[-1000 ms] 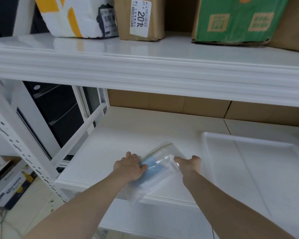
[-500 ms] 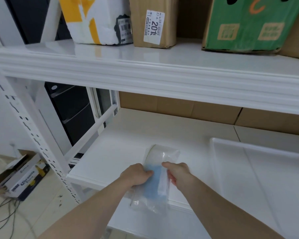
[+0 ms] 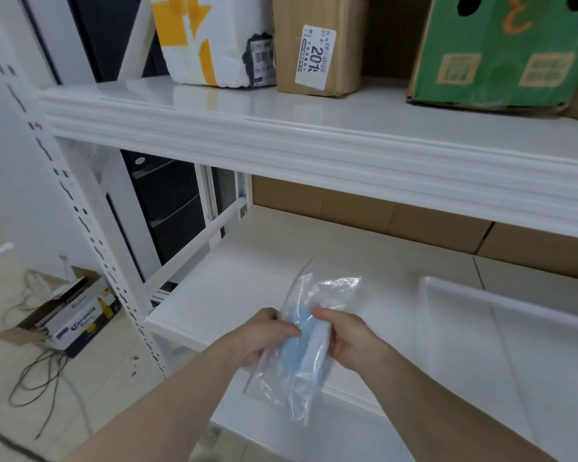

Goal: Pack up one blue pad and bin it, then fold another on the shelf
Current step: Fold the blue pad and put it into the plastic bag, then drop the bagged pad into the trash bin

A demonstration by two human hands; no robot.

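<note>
A folded blue pad sits inside a clear plastic bag. Both hands hold the bag above the front edge of the white middle shelf. My left hand grips the bag's left side and my right hand grips its right side, fingers curled round the pad through the plastic. The bag's open top points away from me and its lower end hangs below my hands. No second pad is in view.
A white plastic bin stands on the same shelf to the right. The upper shelf carries a white-and-yellow parcel, a brown box and a green carton. A cardboard box and cables lie on the floor at left.
The bag with the pad was lifted off the shelf and turned upright toward me. Both hands moved closer together on it. The view shifted left and down.
</note>
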